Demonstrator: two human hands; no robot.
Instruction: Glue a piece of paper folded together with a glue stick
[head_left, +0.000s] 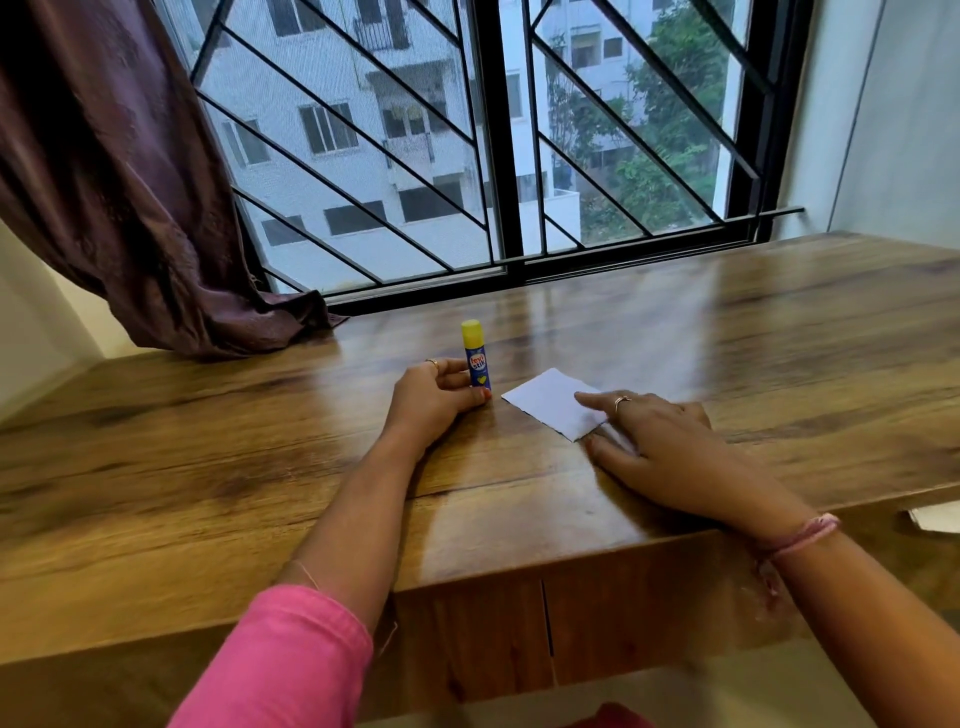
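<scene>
A blue glue stick (476, 358) with a yellow cap stands upright on the wooden table (260, 441). My left hand (428, 402) holds its lower part between thumb and fingers. Just to the right lies a small white piece of paper (550, 402), flat on the table. My right hand (660, 441) rests flat on the paper's right end, with straight fingers pressing on it and covering that corner.
A dark curtain (130, 182) hangs at the back left and its hem lies on the table. A barred window (493, 156) runs along the far edge. A white scrap (935, 517) sits at the right, below the table's front edge (467, 582).
</scene>
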